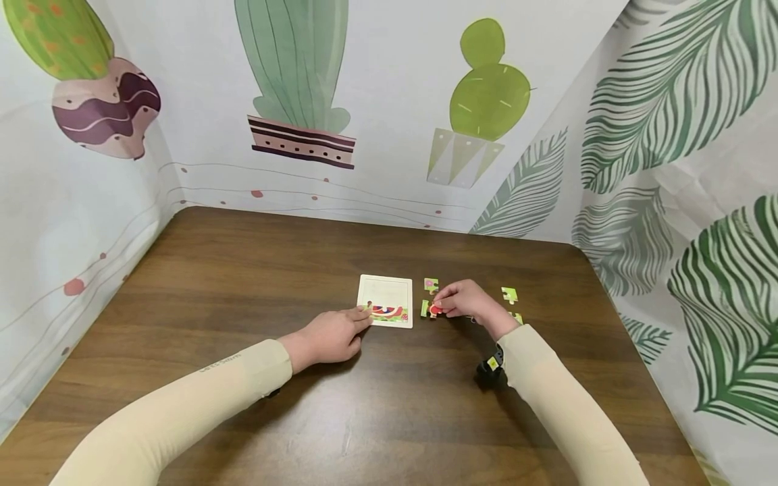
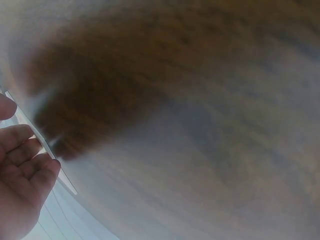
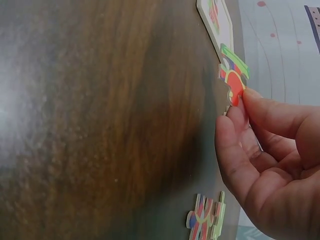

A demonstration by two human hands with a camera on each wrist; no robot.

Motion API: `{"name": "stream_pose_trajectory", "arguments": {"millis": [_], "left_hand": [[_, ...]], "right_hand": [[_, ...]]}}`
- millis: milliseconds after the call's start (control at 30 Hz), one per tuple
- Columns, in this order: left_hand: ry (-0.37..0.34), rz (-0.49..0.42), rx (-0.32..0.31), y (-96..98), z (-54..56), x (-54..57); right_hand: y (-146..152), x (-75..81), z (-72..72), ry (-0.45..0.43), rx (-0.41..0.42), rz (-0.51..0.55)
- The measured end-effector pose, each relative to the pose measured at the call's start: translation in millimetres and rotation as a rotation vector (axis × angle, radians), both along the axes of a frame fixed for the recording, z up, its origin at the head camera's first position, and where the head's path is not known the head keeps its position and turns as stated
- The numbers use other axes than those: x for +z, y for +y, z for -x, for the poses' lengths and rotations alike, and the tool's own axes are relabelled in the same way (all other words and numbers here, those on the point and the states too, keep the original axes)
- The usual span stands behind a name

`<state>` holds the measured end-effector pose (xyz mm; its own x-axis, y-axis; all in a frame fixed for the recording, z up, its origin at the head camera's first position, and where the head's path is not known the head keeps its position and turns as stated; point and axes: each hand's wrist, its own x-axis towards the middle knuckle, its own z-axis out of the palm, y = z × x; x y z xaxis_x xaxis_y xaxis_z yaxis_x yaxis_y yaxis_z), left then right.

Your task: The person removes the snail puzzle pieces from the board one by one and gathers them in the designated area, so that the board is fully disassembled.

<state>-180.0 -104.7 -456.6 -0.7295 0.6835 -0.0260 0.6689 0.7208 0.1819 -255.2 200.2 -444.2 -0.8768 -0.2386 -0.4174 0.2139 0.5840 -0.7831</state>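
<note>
A pale square puzzle tray (image 1: 389,289) lies on the table, its lower part filled with a red, blue and green picture. My left hand (image 1: 331,336) rests its fingertips on the tray's lower left edge, with the fingers fairly straight in the left wrist view. Right of the tray, my right hand (image 1: 467,300) pinches a red jigsaw piece (image 3: 236,90) with yellow outlines between thumb and fingers. A green-edged part (image 1: 424,308) shows directly left of that red piece. Just above lies a green jigsaw piece with a pink patch (image 1: 431,284).
Beyond the right hand lies a green jigsaw piece (image 1: 509,294), with another green piece (image 1: 517,317) partly hidden by the wrist. Red-and-blue striped pieces (image 3: 201,217) show low in the right wrist view. A patterned wall cloth (image 1: 389,135) borders the brown table (image 1: 304,250).
</note>
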Motion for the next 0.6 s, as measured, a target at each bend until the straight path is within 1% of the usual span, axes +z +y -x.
{"name": "stream_pose_trajectory", "arguments": {"millis": [200,600], "left_hand": [[-0.005,0.006,0.006,-0.4,0.2,-0.2],[-0.002,0.000,0.003,-0.5,0.2,0.4]], "right_hand": [[1.7,-1.6,1.7,-0.010,-0.002,-0.004],[6.4,-3.3,5.8,-0.002,-0.012,-0.062]]}}
